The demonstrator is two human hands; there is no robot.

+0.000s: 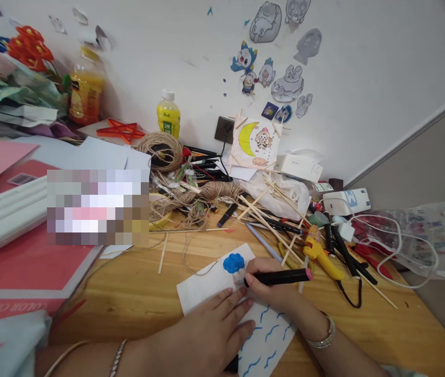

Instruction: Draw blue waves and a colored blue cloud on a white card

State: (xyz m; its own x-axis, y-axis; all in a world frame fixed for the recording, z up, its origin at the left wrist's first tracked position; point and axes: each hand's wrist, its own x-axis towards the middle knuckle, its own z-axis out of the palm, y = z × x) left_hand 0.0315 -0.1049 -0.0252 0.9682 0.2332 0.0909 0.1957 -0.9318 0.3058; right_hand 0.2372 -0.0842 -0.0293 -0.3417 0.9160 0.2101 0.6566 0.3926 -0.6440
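A sheet of white paper [195,291] lies slanted on the wooden table, bearing a blue cloud [233,263] and several short wavy blue lines. My left hand [210,330] rests flat across it, fingers stretched out and slightly apart. In my right hand [269,283] is a black marker [279,276] with a pink end, held nearly level. Its tip points left, just below the cloud and close to my left fingertips; I cannot tell whether it touches the paper. Part of a black object [232,363] shows beneath my left hand.
A yellow glue gun [322,253] lies right of the paper, among wooden sticks [271,225] and markers. Twine [220,191] is heaped behind. Red paper packaging [18,272] and a white device [6,215] take up the left side. Bottles [168,114] stand along the wall.
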